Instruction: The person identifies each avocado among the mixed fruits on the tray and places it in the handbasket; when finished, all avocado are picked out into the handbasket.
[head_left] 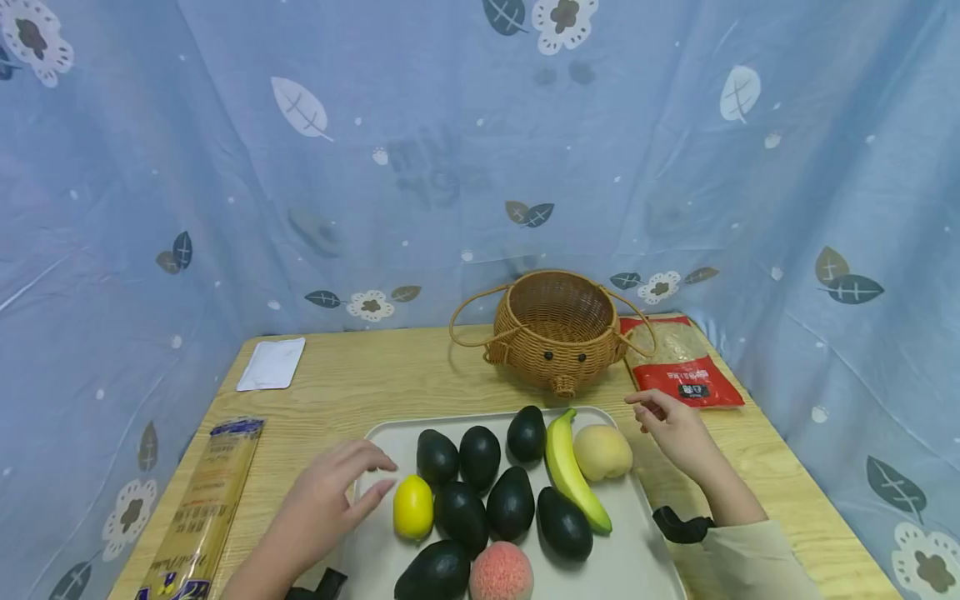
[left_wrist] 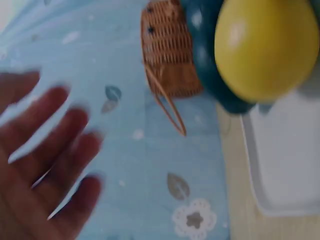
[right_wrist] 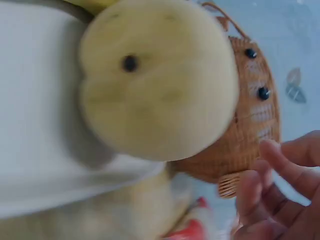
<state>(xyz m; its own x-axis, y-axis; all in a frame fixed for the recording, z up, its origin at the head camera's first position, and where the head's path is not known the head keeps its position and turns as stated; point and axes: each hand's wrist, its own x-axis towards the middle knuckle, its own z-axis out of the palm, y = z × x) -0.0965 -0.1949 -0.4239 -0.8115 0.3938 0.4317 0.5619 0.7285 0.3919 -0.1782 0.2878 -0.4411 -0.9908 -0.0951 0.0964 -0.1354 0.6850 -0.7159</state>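
A pale tray (head_left: pixel 630 550) holds several dark avocados (head_left: pixel 512 503), a yellow lemon (head_left: pixel 413 507), a banana (head_left: pixel 566 467), a pinkish-red round fruit (head_left: pixel 502 573) and a pale yellow peach (head_left: pixel 602 452). My left hand (head_left: pixel 324 498) hovers over the tray's left edge beside the lemon, fingers loosely spread, holding nothing. Past the tray's right edge, my right hand (head_left: pixel 678 437) hangs in the air near the peach, its fingers loosely bent around nothing. The right wrist view shows the peach (right_wrist: pixel 160 80) large, with the right hand (right_wrist: pixel 280 195) apart from it.
Behind the tray stands a wicker basket (head_left: pixel 525 354) with two side handles and an animal face. A red-and-clear food packet (head_left: pixel 693 375) lies right of it. On the left are a pasta packet (head_left: pixel 202 508) and a white flat packet (head_left: pixel 272 364). A blue patterned curtain (head_left: pixel 450 167) surrounds the table.
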